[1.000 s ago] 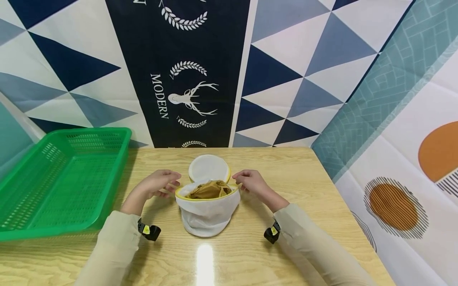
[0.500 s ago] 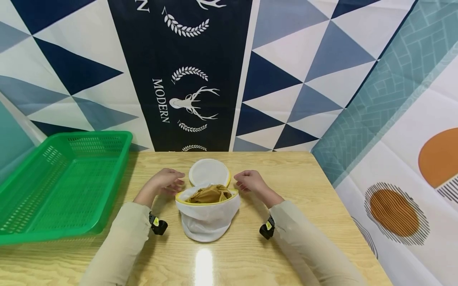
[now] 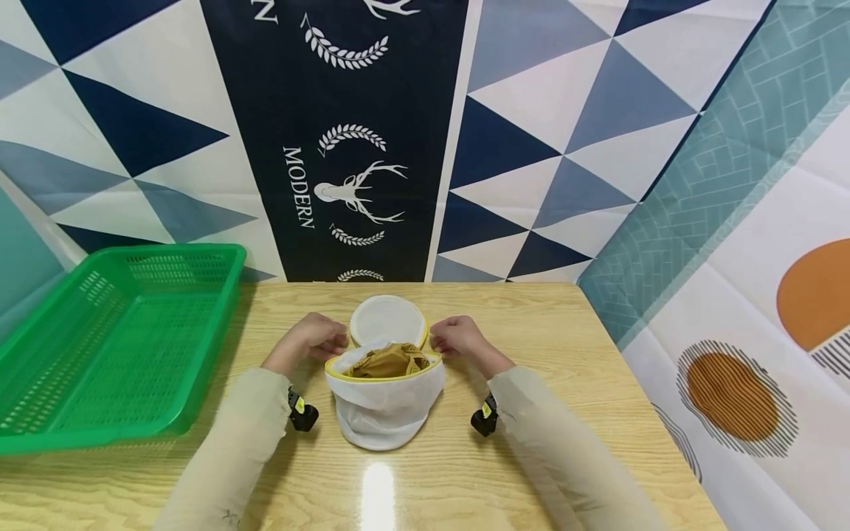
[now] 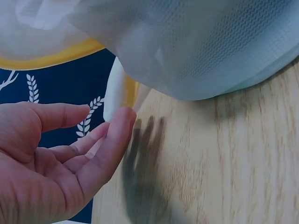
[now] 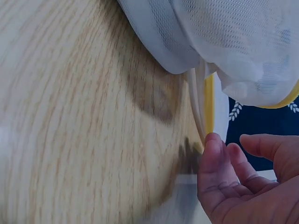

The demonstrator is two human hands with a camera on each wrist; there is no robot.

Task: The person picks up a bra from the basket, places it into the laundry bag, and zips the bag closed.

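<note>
A white mesh laundry bag with yellow trim stands on the table, its mouth open towards the back. Mustard-brown cloth fills the mouth. Behind it lies the bag's round white lid, folded back. My left hand is at the lid's left edge, and in the left wrist view a gap separates thumb and loosely bent fingers. On the other side, my right hand is close to the lid's right edge, its fingers bent and thumb apart. Whether fingertips touch the lid is unclear.
A green plastic basket with perforated walls stands on the left of the wooden table. A patterned cloth wall rises behind the table's back edge, and another hangs on the right.
Both hands have moved inwards to the lid's sides, and their fingers appear more bent. The bag and cloth have stayed in place; the head view has tilted slightly.
</note>
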